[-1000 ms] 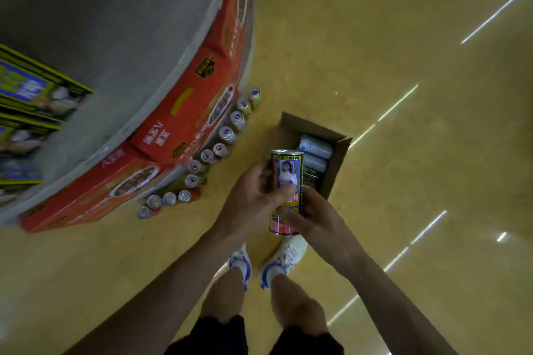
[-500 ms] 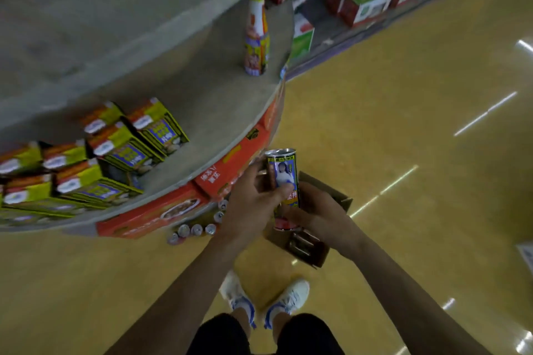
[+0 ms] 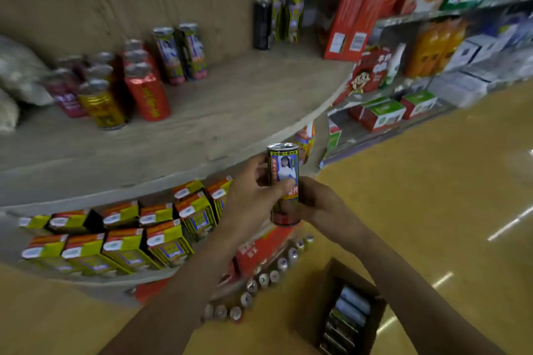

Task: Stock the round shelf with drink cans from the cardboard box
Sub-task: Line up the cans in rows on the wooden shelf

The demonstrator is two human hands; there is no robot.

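A tall drink can with a yellow, blue and red label stands upright between both hands. My left hand wraps its left side, thumb across the label. My right hand grips its lower right side. The can hangs just in front of the rim of the round wooden shelf. Two matching cans stand at the back of that shelf. The open cardboard box sits on the floor below, with several cans lying inside.
Red and gold cans cluster on the shelf's left. A black can stands further back. Yellow drink cartons fill the tier below, and a row of cans lines the base. Straight shelves of boxed goods stand right.
The view has swung up from the floor and box to the shelf tiers. Both hands have lifted the can from box level to the height of the upper shelf rim.
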